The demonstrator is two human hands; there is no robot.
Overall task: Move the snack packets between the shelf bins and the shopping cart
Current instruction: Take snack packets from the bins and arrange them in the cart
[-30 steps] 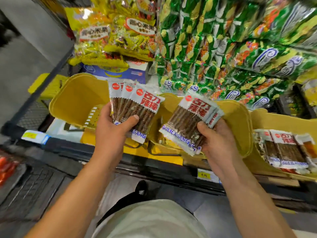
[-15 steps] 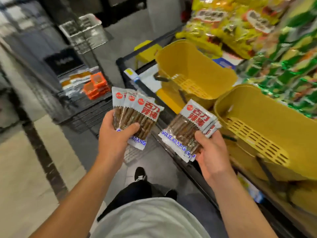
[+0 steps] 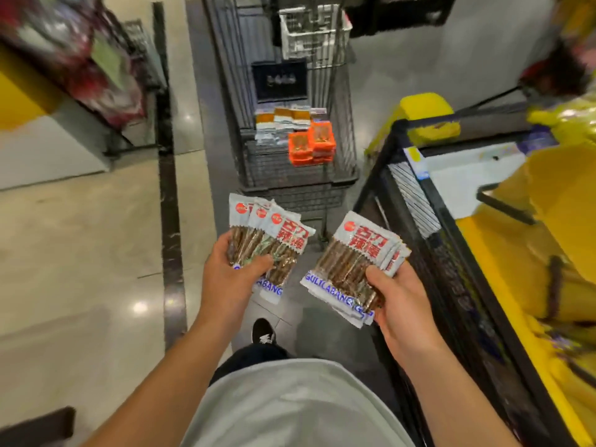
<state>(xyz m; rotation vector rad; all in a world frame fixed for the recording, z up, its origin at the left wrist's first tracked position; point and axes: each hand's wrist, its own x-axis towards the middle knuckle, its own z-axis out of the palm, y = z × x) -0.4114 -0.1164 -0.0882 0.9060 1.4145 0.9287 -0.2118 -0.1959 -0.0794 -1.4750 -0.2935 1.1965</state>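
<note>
Left hand (image 3: 230,279) and right hand (image 3: 398,301) each still grip fanned snack packets (image 3: 351,262); view now turned from bins to shopping cart (image 3: 290,175) ahead.

Both bare forearms reach forward, each hand gripping packets.

The left hand (image 3: 232,275) curls its thumb over a fanned bunch of white, clear-windowed snack packets (image 3: 271,243); the right hand (image 3: 403,298) pinches a stacked bunch (image 3: 351,266), thumb on top.
</note>
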